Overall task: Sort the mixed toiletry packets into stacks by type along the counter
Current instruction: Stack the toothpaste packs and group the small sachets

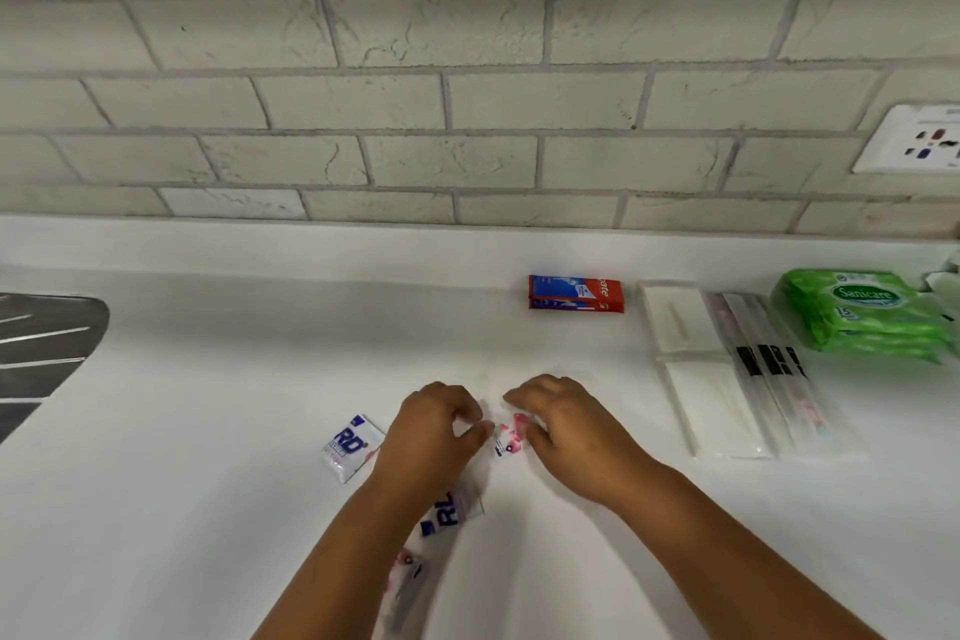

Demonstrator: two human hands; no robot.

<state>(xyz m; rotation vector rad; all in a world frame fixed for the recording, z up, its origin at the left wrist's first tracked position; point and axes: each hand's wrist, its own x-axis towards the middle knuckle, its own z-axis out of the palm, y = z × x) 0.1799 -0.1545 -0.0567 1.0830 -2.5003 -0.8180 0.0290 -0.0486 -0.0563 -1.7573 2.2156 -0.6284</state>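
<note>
Between my two hands lies a small white packet with pink print (509,439) on the white counter (260,379). My left hand (434,431) pinches its left edge with curled fingers; my right hand (561,424) curls over its right side and touches it. A white sachet with blue "RD" lettering (350,447) lies just left of my left hand. Another such sachet (449,515) shows partly under my left forearm, and a pink-printed packet (402,582) lies nearer me, partly hidden by the arm.
Along the back stand a red-and-blue toothpaste box (575,294), clear-wrapped white packets and toothbrushes (727,369), and a stack of green wipes packs (862,314) at far right. A steel sink drainer (41,343) is at left. A wall socket (914,140) sits on the brick wall.
</note>
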